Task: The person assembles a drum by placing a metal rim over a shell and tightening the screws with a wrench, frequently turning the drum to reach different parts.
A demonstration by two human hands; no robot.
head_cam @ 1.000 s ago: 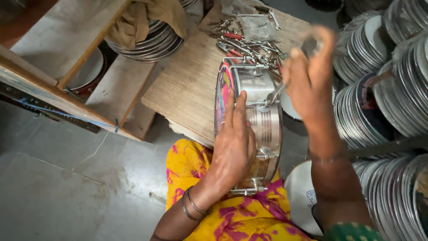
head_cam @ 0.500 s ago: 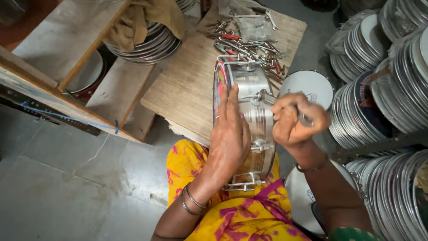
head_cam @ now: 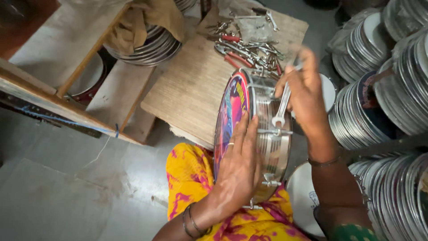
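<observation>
The left hand [head_cam: 238,167] lies flat on the drum [head_cam: 256,138], which stands on edge. The right hand [head_cam: 307,96] holds a spanner [head_cam: 281,107] at a lug on its shell, beside the tools [head_cam: 247,42] on the board [head_cam: 191,85].

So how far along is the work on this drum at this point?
Looks done: the printed head sits under the hoop on the metal drum, with tension rods fitted along the shell. In hand: the left hand steadies the drum on the lap while the right hand sets a spanner on a rod fitting. Left: cannot tell how many fittings need tightening; loose tools lie on the wooden board.
</observation>
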